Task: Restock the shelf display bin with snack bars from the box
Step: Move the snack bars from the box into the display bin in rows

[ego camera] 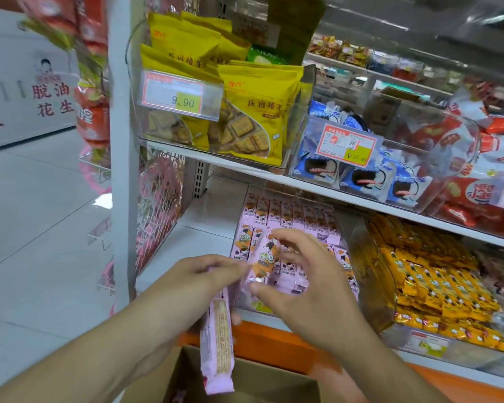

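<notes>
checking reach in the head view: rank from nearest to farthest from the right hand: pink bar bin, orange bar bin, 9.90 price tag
1. pink bar bin, directly under the right hand.
2. orange bar bin, just to its right.
3. 9.90 price tag, one shelf up, to the left.

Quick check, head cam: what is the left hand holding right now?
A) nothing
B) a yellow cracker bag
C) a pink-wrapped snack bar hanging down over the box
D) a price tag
C: the left hand pinches the top of a pink-wrapped snack bar that hangs down over the open cardboard box, while the right hand holds another pink bar at the display bin.
</notes>
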A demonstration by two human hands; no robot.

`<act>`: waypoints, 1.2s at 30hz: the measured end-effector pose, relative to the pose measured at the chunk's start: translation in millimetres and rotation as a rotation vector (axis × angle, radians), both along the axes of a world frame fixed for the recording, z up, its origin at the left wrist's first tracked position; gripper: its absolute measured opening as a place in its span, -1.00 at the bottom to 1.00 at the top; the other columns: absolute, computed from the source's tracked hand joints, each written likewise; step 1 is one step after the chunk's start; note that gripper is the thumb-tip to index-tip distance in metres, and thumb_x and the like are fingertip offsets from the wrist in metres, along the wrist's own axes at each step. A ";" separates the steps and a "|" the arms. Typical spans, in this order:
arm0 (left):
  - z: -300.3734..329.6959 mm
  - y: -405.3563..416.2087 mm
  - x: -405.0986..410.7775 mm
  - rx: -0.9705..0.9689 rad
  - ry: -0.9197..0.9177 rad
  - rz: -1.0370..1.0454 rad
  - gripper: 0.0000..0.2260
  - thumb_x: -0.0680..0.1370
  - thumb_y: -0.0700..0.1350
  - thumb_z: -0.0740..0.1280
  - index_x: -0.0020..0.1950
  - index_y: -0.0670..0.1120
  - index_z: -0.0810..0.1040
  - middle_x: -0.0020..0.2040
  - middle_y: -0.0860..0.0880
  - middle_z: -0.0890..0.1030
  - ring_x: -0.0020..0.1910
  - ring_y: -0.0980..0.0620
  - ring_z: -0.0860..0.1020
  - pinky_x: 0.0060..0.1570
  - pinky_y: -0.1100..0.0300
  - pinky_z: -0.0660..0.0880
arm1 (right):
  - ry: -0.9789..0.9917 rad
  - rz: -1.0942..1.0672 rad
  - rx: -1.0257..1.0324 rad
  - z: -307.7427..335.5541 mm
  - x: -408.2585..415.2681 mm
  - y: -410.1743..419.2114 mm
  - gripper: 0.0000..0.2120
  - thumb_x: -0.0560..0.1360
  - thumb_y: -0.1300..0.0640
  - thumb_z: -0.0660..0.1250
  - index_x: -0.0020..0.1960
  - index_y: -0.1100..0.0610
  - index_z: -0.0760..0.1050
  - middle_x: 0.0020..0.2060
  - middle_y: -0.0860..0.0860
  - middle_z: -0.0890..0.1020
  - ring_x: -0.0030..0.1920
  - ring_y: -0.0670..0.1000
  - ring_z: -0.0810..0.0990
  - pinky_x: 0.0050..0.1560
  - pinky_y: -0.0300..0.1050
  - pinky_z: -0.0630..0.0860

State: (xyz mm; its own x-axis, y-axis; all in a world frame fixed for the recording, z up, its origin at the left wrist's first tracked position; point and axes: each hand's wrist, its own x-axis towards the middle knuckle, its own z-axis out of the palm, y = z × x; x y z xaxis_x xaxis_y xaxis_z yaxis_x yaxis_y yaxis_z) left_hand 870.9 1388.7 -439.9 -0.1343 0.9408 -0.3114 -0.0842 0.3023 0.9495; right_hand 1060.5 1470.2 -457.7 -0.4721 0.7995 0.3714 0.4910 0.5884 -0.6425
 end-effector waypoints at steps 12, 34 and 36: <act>-10.9 26.5 -22.1 -0.072 -0.088 0.216 -0.86 0.59 -0.20 0.40 -0.13 -0.07 0.71 -0.08 -0.11 0.73 -0.38 -0.17 0.62 -0.28 -0.27 0.67 | -0.272 -0.140 -0.055 0.6 -62.7 156.2 -0.30 0.44 -0.25 0.55 0.51 -0.15 0.43 0.21 -0.10 0.66 0.22 -0.02 0.65 0.13 -0.21 0.54; -8.2 33.6 -14.1 -0.009 -0.339 0.239 -0.58 0.32 -0.47 0.34 0.13 -0.21 0.60 -0.23 -0.16 0.63 -0.14 -0.21 0.62 0.02 -0.23 0.55 | -0.250 0.072 -0.147 17.1 -12.3 -6.3 -0.60 0.59 -0.20 0.34 0.39 -0.27 0.36 0.25 -0.40 0.39 0.32 -0.30 0.39 0.21 -0.39 0.36; -10.9 25.1 -7.5 0.030 -0.332 0.209 -0.53 0.33 -0.44 0.37 0.22 -0.18 0.57 -0.10 -0.19 0.70 -0.08 -0.21 0.68 0.06 -0.28 0.61 | -0.279 0.079 -0.186 17.6 -4.7 -37.1 -0.44 0.45 -0.30 0.45 0.37 -0.37 0.29 0.27 -0.37 0.37 0.27 -0.30 0.44 0.16 -0.34 0.45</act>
State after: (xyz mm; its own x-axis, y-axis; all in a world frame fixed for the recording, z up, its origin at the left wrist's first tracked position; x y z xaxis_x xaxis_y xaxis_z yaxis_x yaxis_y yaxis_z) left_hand 863.4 1413.8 -450.8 -0.2206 0.9132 -0.3426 -0.4451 0.2183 0.8685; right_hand 1055.8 1433.1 -440.2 -0.5983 0.7981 0.0708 0.6202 0.5172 -0.5898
